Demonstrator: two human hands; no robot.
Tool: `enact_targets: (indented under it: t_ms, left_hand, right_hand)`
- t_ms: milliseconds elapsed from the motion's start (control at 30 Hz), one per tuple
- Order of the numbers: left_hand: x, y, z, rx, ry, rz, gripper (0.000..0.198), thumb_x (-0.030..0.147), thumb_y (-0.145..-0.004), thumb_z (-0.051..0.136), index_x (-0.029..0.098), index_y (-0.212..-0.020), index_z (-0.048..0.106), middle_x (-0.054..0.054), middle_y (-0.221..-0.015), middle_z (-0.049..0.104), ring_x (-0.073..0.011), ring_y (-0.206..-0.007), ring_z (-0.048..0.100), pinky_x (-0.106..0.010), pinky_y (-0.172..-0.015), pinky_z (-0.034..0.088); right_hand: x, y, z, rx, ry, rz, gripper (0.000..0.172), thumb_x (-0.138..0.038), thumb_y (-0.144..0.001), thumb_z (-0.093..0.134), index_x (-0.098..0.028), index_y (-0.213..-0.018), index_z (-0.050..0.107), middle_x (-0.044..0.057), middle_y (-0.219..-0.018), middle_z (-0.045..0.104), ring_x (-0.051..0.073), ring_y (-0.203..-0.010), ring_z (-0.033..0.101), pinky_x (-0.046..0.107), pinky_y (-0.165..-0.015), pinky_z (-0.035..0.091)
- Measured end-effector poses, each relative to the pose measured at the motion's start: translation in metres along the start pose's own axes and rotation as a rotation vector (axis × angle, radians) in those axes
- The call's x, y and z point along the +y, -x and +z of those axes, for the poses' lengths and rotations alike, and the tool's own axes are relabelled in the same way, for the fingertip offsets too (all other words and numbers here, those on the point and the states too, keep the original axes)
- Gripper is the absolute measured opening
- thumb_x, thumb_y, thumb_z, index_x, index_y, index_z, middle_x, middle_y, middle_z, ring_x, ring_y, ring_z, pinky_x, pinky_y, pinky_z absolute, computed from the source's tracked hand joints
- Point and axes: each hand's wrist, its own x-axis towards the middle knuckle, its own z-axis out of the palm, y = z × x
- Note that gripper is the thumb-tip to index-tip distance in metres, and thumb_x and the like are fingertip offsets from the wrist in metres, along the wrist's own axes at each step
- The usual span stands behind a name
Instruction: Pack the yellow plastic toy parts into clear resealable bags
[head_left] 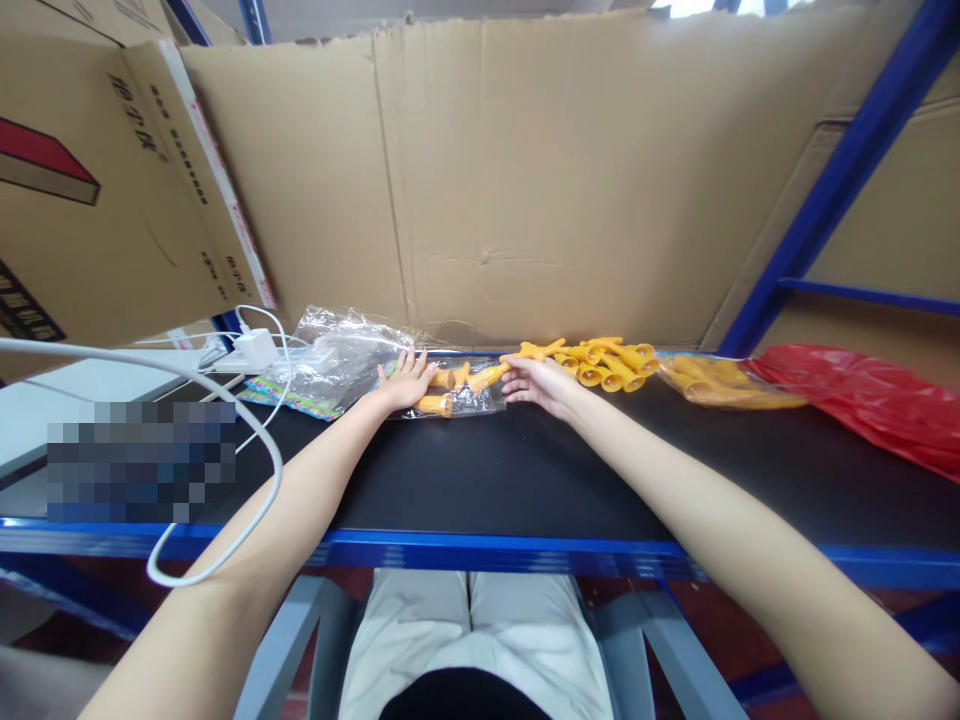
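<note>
My left hand [407, 380] lies with fingers spread over a clear plastic bag [491, 402], beside orange plastic pieces in it. Two short tube-like pieces show close to its fingertips, one of them the lower orange tube [435, 405]. At the bag's right end, my right hand [538, 386] has its thumb and forefinger closed on the tip of a slim orange plastic piece [487, 378]. The other fingers are loosely curled. Just behind and right of that hand sits a pile of orange cone-ended pieces [611, 375], open ends facing me.
A clear bag of orange pieces [720, 383] and a red plastic bag [862, 400] lie to the right. Crumpled clear plastic [341, 345], a white charger [256, 348] and a looping white cable [276, 450] are at left. A cardboard wall [540, 180] stands behind.
</note>
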Motion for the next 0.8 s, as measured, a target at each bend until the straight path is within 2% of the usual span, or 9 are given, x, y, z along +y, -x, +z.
enact_targets:
  t_ms: [67,167,233,333,433,500,567,700,800]
  left_hand:
    - [0.0,0.001,0.0,-0.001,-0.001,0.002,0.068,0.058,-0.087,0.0,0.027,-0.146,0.01,-0.002,-0.153,-0.001,-0.0274,-0.139,-0.003,-0.064,-0.104,0.007]
    - [0.001,0.001,-0.001,-0.008,0.003,0.007,0.068,0.058,-0.087,0.0,0.027,-0.146,0.009,-0.002,-0.152,-0.003,-0.0277,-0.139,-0.003,-0.064,-0.104,0.007]
    - [0.001,0.001,-0.001,-0.013,0.002,0.009,0.067,0.058,-0.087,0.0,0.027,-0.146,0.009,-0.002,-0.152,-0.004,-0.0275,-0.139,-0.003,-0.064,-0.105,0.007]
    - [0.001,0.001,-0.001,-0.016,-0.001,0.005,0.069,0.058,-0.087,0.001,0.025,-0.147,0.008,-0.003,-0.152,-0.002,-0.0264,-0.139,-0.004,-0.063,-0.105,0.007]
    - [0.001,0.001,-0.001,-0.015,0.006,0.002,0.068,0.058,-0.087,0.001,0.026,-0.147,0.008,-0.002,-0.152,-0.001,-0.0253,-0.139,-0.004,-0.063,-0.105,0.006]
    - [0.002,0.002,-0.001,-0.015,0.007,-0.001,0.068,0.058,-0.086,0.0,0.027,-0.146,0.008,-0.001,-0.152,-0.003,-0.0249,-0.139,-0.005,-0.063,-0.105,0.006]
    - [0.003,0.002,-0.002,-0.019,0.003,-0.004,0.068,0.058,-0.086,0.0,0.028,-0.146,0.008,0.0,-0.152,-0.005,-0.0246,-0.139,-0.005,-0.062,-0.106,0.006]
    - [0.007,0.006,-0.004,-0.033,0.003,0.007,0.068,0.058,-0.086,-0.001,0.026,-0.146,0.006,-0.001,-0.152,-0.007,-0.0248,-0.139,-0.005,-0.062,-0.105,0.006]
    - [0.011,0.01,-0.005,-0.042,0.012,0.026,0.068,0.058,-0.087,0.0,0.025,-0.146,0.005,-0.001,-0.151,-0.008,-0.0256,-0.139,-0.006,-0.062,-0.105,0.007]
  right_hand:
    - [0.001,0.002,0.001,-0.07,-0.016,0.017,0.007,-0.017,-0.087,0.05,-0.014,-0.083,0.054,0.002,-0.067,0.061,0.009,-0.056,0.057,0.024,-0.056,0.051]
    - [0.001,0.004,-0.003,-0.225,0.051,0.083,0.004,-0.016,-0.084,0.055,-0.013,-0.085,0.057,0.007,-0.089,0.066,0.008,-0.062,0.058,0.022,-0.058,0.049]
    - [-0.002,0.005,-0.007,-0.312,0.081,0.128,0.011,-0.024,-0.083,0.059,-0.014,-0.088,0.058,0.007,-0.1,0.065,0.008,-0.064,0.057,0.022,-0.058,0.048]
    - [-0.007,0.003,-0.013,-0.348,0.044,0.154,0.028,-0.043,-0.085,0.052,-0.016,-0.087,0.058,0.006,-0.098,0.066,0.009,-0.06,0.055,0.022,-0.054,0.046]
    - [-0.009,-0.001,-0.015,-0.244,0.052,0.152,0.035,-0.046,-0.089,0.04,-0.016,-0.082,0.056,0.006,-0.083,0.066,0.009,-0.052,0.051,0.022,-0.048,0.04]
    - [-0.008,-0.003,-0.013,-0.105,0.151,0.118,0.026,-0.033,-0.091,0.041,-0.015,-0.078,0.054,0.005,-0.073,0.065,0.008,-0.048,0.047,0.021,-0.045,0.034]
    - [-0.006,-0.001,-0.009,0.015,0.333,0.018,0.021,-0.023,-0.087,0.045,-0.014,-0.071,0.055,0.005,-0.068,0.064,0.007,-0.048,0.044,0.02,-0.044,0.031]
    - [-0.006,0.003,-0.006,0.085,0.6,-0.148,0.025,-0.022,-0.082,0.052,-0.014,-0.059,0.055,0.004,-0.06,0.06,0.007,-0.05,0.045,0.02,-0.046,0.032]
    - [-0.005,0.0,-0.01,0.118,0.503,-0.11,0.022,-0.023,-0.08,0.056,-0.015,-0.059,0.053,-0.003,-0.047,0.045,0.007,-0.044,0.036,0.02,-0.042,0.028]
